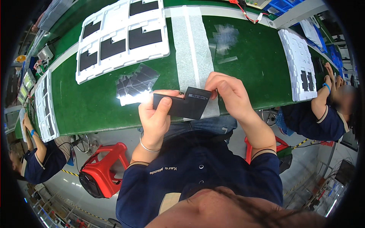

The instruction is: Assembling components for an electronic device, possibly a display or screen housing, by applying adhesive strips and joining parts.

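Note:
A flat black L-shaped battery is held above the table's near edge, with small pale print on its wider end and a small connector at the notch. My left hand is closed round its left end, thumb on top. At the upper right corner, my right hand is closed in a pinch, fingertips against the battery's edge. Whether a thin film is also between those fingertips cannot be made out. Just beyond my left hand lies a pile of clear and dark plastic film pieces.
A white tray at the far left bears several black L-shaped batteries. A pale strip crosses the green table. Clear films lie beyond it. Stacked white trays stand right. Co-workers sit on both sides; a red stool is at left.

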A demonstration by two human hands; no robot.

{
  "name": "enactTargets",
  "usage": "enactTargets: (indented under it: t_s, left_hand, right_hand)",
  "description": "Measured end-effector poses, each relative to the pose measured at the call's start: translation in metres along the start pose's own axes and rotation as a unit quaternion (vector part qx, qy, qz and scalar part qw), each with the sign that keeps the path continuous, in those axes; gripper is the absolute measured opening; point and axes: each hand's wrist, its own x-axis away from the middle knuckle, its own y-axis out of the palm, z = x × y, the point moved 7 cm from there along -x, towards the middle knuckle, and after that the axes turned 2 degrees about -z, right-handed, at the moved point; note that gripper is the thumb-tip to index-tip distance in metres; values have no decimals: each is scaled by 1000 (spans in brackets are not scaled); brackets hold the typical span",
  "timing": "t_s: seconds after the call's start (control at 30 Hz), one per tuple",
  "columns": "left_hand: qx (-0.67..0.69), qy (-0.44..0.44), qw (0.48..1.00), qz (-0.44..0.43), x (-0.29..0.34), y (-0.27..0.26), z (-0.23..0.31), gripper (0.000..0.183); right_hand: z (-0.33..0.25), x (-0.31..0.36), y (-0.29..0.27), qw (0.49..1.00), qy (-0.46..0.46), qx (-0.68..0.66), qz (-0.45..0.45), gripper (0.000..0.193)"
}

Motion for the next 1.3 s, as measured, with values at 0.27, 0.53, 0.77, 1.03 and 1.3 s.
enactTargets:
  t_s: [0.27,0.53,0.77,1.03,1.3]
  left_hand:
    - [-40,0,999,7,1,0,0,18]
    - [43,-21,999,15,0,-2,-6,19]
    - [-123,19,992,-16,3,2,2,15]
    - [-201,51,976,-68,1,7,12,19]
    - [-266,108,954,-85,-11,2,44,21]
  right_hand:
    - [-10,3,1,981,-44,188,20,8]
    - [-12,-1,4,991,-58,123,3,6]
    - [-4,-7,10,993,20,107,-41,3]
    - [-2,-20,17,986,-8,154,-70,10]
    - [-23,-34,29,971,-158,164,-68,10]
